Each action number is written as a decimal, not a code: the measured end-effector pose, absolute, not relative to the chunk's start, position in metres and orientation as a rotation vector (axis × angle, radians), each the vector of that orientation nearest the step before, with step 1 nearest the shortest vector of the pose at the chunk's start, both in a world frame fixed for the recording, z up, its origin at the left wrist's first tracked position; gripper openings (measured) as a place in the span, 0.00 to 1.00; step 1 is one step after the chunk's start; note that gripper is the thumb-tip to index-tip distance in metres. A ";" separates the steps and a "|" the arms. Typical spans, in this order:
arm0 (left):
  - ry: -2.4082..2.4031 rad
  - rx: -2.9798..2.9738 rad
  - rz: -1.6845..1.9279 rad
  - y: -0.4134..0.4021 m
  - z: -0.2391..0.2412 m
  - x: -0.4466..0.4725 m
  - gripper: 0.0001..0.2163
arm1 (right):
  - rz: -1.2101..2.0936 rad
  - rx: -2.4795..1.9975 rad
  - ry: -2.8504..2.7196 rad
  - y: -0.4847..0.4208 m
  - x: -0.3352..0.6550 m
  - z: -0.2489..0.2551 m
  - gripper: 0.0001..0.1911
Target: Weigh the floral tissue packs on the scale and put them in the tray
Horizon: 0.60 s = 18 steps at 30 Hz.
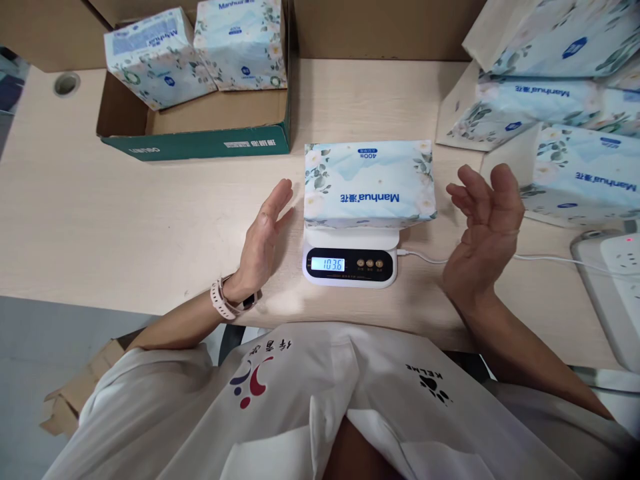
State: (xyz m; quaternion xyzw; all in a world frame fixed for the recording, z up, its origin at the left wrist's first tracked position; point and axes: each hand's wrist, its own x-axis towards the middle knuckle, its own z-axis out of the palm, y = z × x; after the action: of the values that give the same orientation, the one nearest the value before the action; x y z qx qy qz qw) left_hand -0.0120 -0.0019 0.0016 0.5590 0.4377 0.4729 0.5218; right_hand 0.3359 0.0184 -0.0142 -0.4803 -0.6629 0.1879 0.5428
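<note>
A pack of tissues point(369, 180) in a pale blue floral wrapper lies on a white digital scale point(351, 280), covering most of its platform. The lit display reads about 103.6. Left of the pack, my left hand point(263, 237) is held apart from it with fingers stretched out and nothing in them. On the other side my right hand point(483, 230) is raised with its fingers apart and slightly curled, also holding nothing. Neither hand touches the pack or the scale.
An open green cardboard box point(200, 143) at the back left holds two tissue packs point(241, 47). More packs point(585, 163) are stacked at the right. A white cable point(425, 257) runs from the scale towards a power strip point(620, 267). Cardboard panels stand along the table's back.
</note>
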 end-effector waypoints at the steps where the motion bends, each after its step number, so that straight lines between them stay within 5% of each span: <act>1: 1.046 1.340 1.134 -0.002 0.002 -0.012 0.32 | 0.453 -1.148 -1.570 0.018 0.336 -0.014 0.38; 18: 1.085 1.336 1.093 0.000 0.005 -0.011 0.35 | 0.528 -1.137 -1.508 0.016 0.333 -0.012 0.38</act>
State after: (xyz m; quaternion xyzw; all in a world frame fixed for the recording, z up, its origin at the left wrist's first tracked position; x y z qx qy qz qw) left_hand -0.0112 -0.0003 0.0051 0.5581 0.4532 0.4565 0.5242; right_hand 0.3333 0.0163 -0.0118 -0.4817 -0.6389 0.2237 0.5565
